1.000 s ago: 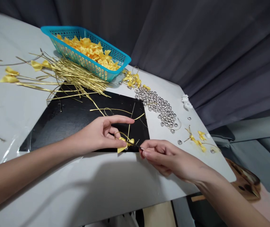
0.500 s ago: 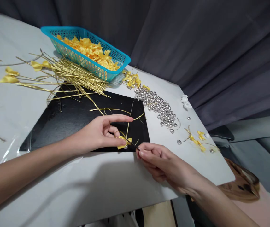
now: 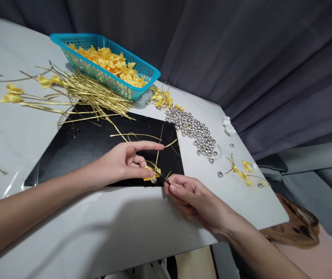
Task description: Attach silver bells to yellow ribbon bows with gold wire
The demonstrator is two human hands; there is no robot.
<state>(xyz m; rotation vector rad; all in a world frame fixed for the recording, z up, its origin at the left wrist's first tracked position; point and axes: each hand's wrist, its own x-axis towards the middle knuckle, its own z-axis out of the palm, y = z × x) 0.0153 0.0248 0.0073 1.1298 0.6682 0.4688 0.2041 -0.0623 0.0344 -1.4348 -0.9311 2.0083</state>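
My left hand (image 3: pixel 125 161) is over the front right of a black board (image 3: pixel 75 155). Its thumb and curled fingers pinch a yellow ribbon bow (image 3: pixel 149 174), while the index finger points out to the right. A silver bead (image 3: pixel 153 180) shows at the bow's lower edge. From the bow a thin, dark, wire-like strand (image 3: pixel 163 177) slants down to my right hand (image 3: pixel 187 193), whose thumb and forefinger are closed on its end. Inside the right hand the rest of the strand is hidden. A thin gold stem (image 3: pixel 159 147) rises behind the bow.
A blue basket (image 3: pixel 154 73) of yellow ribbon pieces stands at the back. Beside it lie a heap of gold wire stems (image 3: pixel 96 93) and a pile of silver beads (image 3: pixel 197 131). Yellow ribbon sprigs (image 3: pixel 238 172) lie at right on the white table (image 3: pixel 104 232).
My right hand has shifted slightly left, closer to the bow. The bow has moved a little left, still in my left hand's pinch.
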